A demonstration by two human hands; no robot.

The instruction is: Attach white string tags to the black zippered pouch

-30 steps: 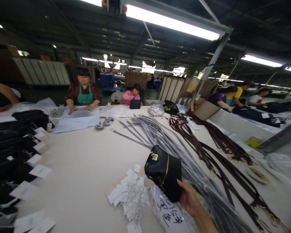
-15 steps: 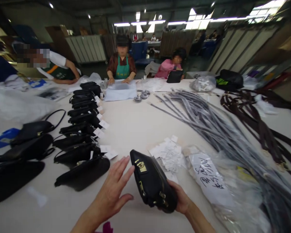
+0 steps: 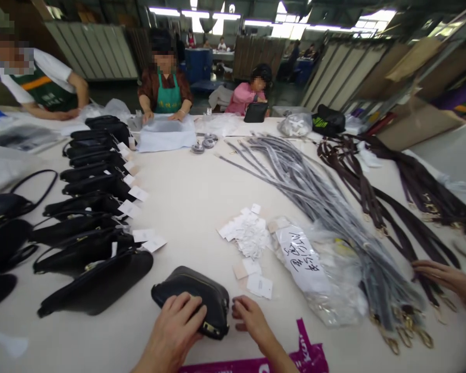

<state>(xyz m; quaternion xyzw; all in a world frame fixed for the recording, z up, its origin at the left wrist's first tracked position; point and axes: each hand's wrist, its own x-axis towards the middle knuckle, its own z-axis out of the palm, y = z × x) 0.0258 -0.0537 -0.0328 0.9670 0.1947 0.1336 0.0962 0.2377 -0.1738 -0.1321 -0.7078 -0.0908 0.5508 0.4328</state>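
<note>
A black bag [image 3: 202, 285] with gold fittings rests on the white table near its front edge. My left hand [image 3: 178, 321] lies over its near side, fingers bent against it. Just off the bag's right end is my right hand [image 3: 250, 318], its fingers curled and a little apart, with nothing seen in them. Beyond it lies a heap of white tags [image 3: 248, 233], with looser tags [image 3: 259, 286] nearer me. On the left, a row of black bags [image 3: 97, 274] has tags hanging toward the middle.
Purple printed tape [image 3: 308, 352] crosses the front edge. To the right are a labelled plastic bag [image 3: 303, 259], wrapped grey straps [image 3: 314, 186] and brown straps [image 3: 373, 202]. Another person's hand [image 3: 446, 277] reaches in at far right. People sit across the table.
The bag has moved left and been set down on the table. My left hand now touches it, and my right hand has let go. The view has turned right; another person's hand has appeared.
</note>
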